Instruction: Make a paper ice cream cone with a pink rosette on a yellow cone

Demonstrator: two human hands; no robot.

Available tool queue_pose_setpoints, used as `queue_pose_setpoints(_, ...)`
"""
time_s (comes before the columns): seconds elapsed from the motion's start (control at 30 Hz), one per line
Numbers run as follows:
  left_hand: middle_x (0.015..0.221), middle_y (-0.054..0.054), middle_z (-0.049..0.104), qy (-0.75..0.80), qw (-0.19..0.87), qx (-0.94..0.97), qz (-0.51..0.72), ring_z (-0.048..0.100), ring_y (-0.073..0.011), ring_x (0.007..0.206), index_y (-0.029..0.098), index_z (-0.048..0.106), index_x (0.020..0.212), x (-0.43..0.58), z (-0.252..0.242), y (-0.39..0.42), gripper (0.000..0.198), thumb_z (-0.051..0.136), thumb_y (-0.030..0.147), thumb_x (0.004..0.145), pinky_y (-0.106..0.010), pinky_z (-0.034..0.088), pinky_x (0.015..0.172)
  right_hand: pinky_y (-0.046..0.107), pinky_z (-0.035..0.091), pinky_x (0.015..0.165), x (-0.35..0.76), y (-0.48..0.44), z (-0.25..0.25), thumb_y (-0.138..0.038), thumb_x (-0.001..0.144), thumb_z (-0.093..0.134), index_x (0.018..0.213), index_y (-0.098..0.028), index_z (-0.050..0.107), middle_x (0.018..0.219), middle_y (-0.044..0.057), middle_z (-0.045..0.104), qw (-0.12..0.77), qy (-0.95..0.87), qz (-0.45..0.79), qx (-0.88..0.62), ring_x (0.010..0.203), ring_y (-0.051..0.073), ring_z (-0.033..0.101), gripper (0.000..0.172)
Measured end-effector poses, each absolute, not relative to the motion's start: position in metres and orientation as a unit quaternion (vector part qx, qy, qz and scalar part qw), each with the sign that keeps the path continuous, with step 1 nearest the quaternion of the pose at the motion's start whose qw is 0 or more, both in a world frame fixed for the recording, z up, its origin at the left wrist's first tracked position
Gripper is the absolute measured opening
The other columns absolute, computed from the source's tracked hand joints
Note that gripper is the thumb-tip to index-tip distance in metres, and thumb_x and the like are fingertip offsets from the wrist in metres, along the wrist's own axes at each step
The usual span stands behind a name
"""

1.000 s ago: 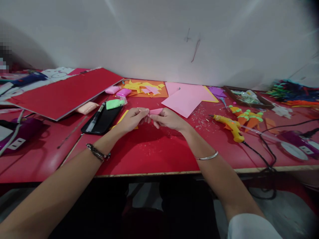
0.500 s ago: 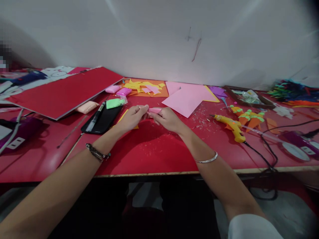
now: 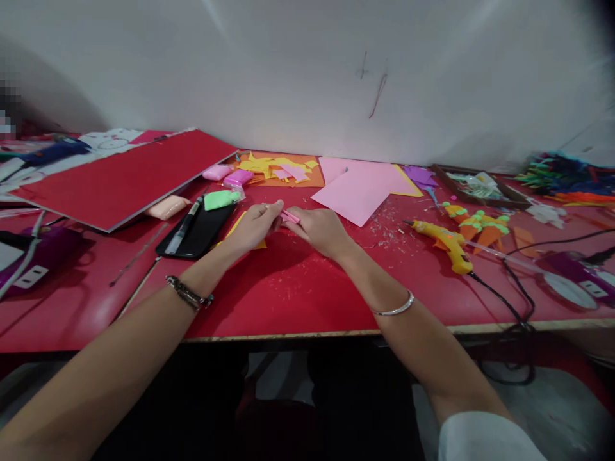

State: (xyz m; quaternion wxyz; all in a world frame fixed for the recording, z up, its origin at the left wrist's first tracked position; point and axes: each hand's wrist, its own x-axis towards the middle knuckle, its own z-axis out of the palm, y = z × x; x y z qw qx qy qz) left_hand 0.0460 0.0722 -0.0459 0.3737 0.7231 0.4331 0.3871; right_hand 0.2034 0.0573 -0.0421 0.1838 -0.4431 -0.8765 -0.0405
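Both hands meet above the middle of the red desk [image 3: 298, 291], nearer to its back edge. The left hand [image 3: 254, 225] and the right hand [image 3: 321, 229] each pinch with closed fingertips one pink paper piece [image 3: 290, 217], held low between them.

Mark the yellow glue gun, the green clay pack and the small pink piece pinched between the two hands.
yellow glue gun [image 3: 442, 240], head view, middle of its yellow body.
green clay pack [image 3: 218, 200], head view, middle of the pack.
pink piece [image 3: 290, 217], head view, on its exposed part.
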Motion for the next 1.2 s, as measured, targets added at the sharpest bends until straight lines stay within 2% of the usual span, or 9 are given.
queue_pose_setpoints(0.2, 0.035, 0.004, 0.037, 0.467, 0.391, 0.692, 0.387, 0.031, -0.0050, 0.035, 0.016, 0.041, 0.042, 0.045, -0.046, 0.073, 0.047, 0.036, 0.039, 0.082, -0.020, 0.023, 0.038, 0.028, 0.021, 0.053, 0.198, 0.055, -0.041, -0.016, 0.089, 0.018, 0.096, -0.012, 0.052, 0.076, 0.010, 0.062, 0.124, -0.887, -0.130, -0.424, 0.063, 0.014, 0.051, 0.035)
queue_pose_setpoints(0.3, 0.035, 0.004, 0.036, 0.458, 0.394, 0.694, 0.391, 0.030, -0.0047, 0.034, 0.015, 0.040, 0.041, 0.044, -0.046, 0.073, 0.049, 0.036, 0.041, 0.082, -0.020, 0.023, 0.037, 0.028, 0.021, 0.053, 0.195, 0.053, -0.039, -0.020, 0.089, 0.021, 0.094, -0.013, 0.052, 0.072, 0.009, 0.061, 0.150, -0.877, -0.102, -0.446, 0.060, 0.014, 0.050, 0.032)
queue_pose_setpoints(0.5, 0.043, 0.004, 0.039, 0.412, 0.371, 0.723, 0.412, 0.036, -0.0062, 0.040, 0.015, 0.044, 0.052, 0.043, -0.041, 0.069, 0.042, 0.033, 0.040, 0.084, -0.019, 0.028, 0.042, 0.021, 0.028, 0.054, 0.201, 0.054, -0.036, -0.039, 0.090, 0.023, 0.076, -0.015, 0.050, 0.053, -0.003, 0.044, 0.288, -0.854, 0.220, -0.373, 0.051, 0.007, 0.041, 0.038)
queue_pose_setpoints(0.6, 0.048, 0.004, 0.040, 0.384, 0.284, 0.778, 0.407, 0.035, -0.0059, 0.044, 0.015, 0.045, 0.056, 0.040, -0.041, 0.069, 0.037, 0.035, 0.037, 0.084, -0.019, 0.027, 0.043, 0.019, 0.029, 0.051, 0.208, 0.056, -0.036, -0.041, 0.089, 0.025, 0.074, -0.016, 0.047, 0.045, -0.008, 0.034, 0.283, -0.822, 0.381, -0.315, 0.042, 0.006, 0.033, 0.036)
queue_pose_setpoints(0.7, 0.046, 0.005, 0.036, 0.382, 0.216, 0.807, 0.395, 0.030, -0.0050, 0.042, 0.015, 0.041, 0.051, 0.036, -0.042, 0.071, 0.039, 0.036, 0.036, 0.083, -0.019, 0.023, 0.042, 0.019, 0.030, 0.049, 0.210, 0.058, -0.037, -0.042, 0.088, 0.026, 0.075, -0.016, 0.047, 0.044, -0.008, 0.034, 0.272, -0.807, 0.429, -0.303, 0.041, 0.006, 0.031, 0.035)
queue_pose_setpoints(0.8, 0.042, 0.005, 0.035, 0.393, 0.223, 0.810, 0.374, 0.029, -0.0045, 0.039, 0.015, 0.041, 0.048, 0.035, -0.043, 0.073, 0.041, 0.037, 0.037, 0.083, -0.018, 0.022, 0.039, 0.019, 0.029, 0.051, 0.209, 0.058, -0.039, -0.043, 0.088, 0.028, 0.077, -0.016, 0.050, 0.048, -0.006, 0.039, 0.271, -0.831, 0.356, -0.332, 0.044, 0.006, 0.035, 0.037)
queue_pose_setpoints(0.9, 0.036, 0.005, 0.035, 0.429, 0.266, 0.780, 0.370, 0.031, -0.0043, 0.034, 0.016, 0.039, 0.045, 0.037, -0.043, 0.073, 0.044, 0.038, 0.039, 0.082, -0.017, 0.022, 0.036, 0.022, 0.029, 0.055, 0.206, 0.058, -0.038, -0.042, 0.088, 0.028, 0.080, -0.015, 0.055, 0.064, 0.001, 0.053, 0.251, -0.869, 0.190, -0.382, 0.057, 0.009, 0.047, 0.038)
queue_pose_setpoints(1.03, 0.027, 0.005, 0.034, 0.499, 0.379, 0.694, 0.355, 0.030, -0.0050, 0.025, 0.017, 0.039, 0.042, 0.039, -0.044, 0.072, 0.045, 0.040, 0.041, 0.080, -0.017, 0.020, 0.030, 0.025, 0.025, 0.053, 0.203, 0.056, -0.036, -0.028, 0.089, 0.027, 0.096, -0.015, 0.053, 0.076, 0.008, 0.062, 0.131, -0.890, -0.020, -0.436, 0.063, 0.015, 0.053, 0.030)
queue_pose_setpoints(1.2, 0.025, 0.005, 0.031, 0.527, 0.448, 0.638, 0.339, 0.026, -0.0053, 0.023, 0.018, 0.036, 0.042, 0.040, -0.044, 0.071, 0.045, 0.043, 0.044, 0.078, -0.018, 0.018, 0.029, 0.027, 0.024, 0.052, 0.202, 0.053, -0.036, -0.018, 0.088, 0.023, 0.108, -0.016, 0.046, 0.079, 0.010, 0.062, 0.077, -0.892, -0.081, -0.437, 0.063, 0.017, 0.054, 0.030)
